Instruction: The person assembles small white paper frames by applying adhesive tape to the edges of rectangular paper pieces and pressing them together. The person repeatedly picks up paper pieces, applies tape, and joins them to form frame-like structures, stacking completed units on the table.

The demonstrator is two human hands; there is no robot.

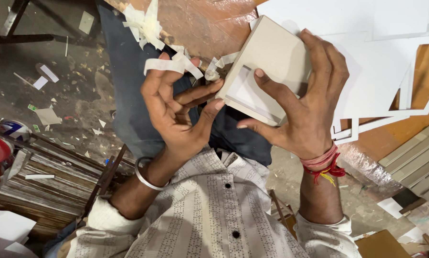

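grip is your weak point here: your right hand point(306, 102) carries the grey board box point(267, 71) with its fingers spread wide over the back face and the thumb stretched under the lower edge, so the box sits in the air above your lap, tilted, resting on nothing. the left hand point(176, 102) is loosely curled, thumb and a fingertip touching the near corner of the box, while a white paper strip point(174, 64) lies draped over its upper fingers and trails up toward a crumpled bunch of strips point(145, 24) on the brown table edge point(200, 21). i judge the strip could snag or stick to itself if you pull that hand away quickly, and it may drag across the box's pale inset panel point(248, 91). pressing hard at the corner with the left thumb could twist the box out of the open right hand, since nothing pinches it firmly. the white cut-out sheet point(381, 62) lies just behind the box, touching or nearly so, and a slip could crease its thin frame bars. whether the strip is sticky cannot be told from this view. the floor point(57, 91) below is littered with scraps, so a dropped box would pick up dirt.
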